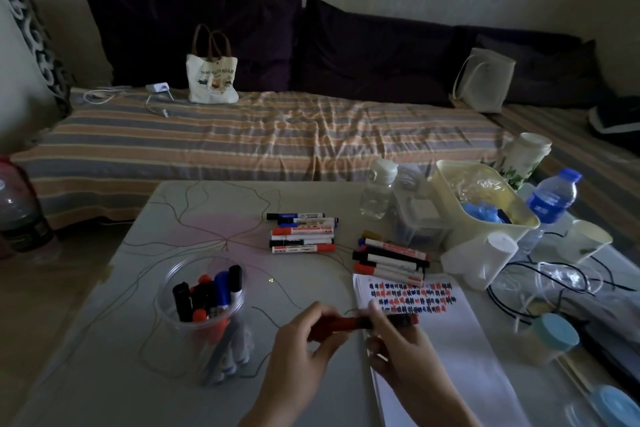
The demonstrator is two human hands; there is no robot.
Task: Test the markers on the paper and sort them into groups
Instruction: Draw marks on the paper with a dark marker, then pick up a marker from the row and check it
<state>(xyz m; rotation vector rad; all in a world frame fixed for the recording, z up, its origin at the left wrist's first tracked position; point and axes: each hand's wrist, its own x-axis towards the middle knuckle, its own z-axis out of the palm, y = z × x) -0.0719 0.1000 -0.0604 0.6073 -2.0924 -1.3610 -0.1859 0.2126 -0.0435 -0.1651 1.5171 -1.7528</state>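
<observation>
Both hands hold one red marker (349,322) level above the table's front. My left hand (304,340) grips its left end and my right hand (394,343) grips its right part near the dark cap end. Under my right hand lies the white paper (450,340), with rows of red, blue and black test marks along its top. A clear plastic cup (204,319) at the left holds several markers upright. One group of markers (303,234) lies in a row at the table's middle. A second group (391,258) lies just above the paper.
A cream bin (485,201), water bottles (377,191), paper cups (485,260), black cables (554,281) and blue-lidded jars (554,336) crowd the table's right side. Thin cords loop over the table. A striped couch with a tote bag (212,78) lies behind. A large bottle (20,211) stands far left.
</observation>
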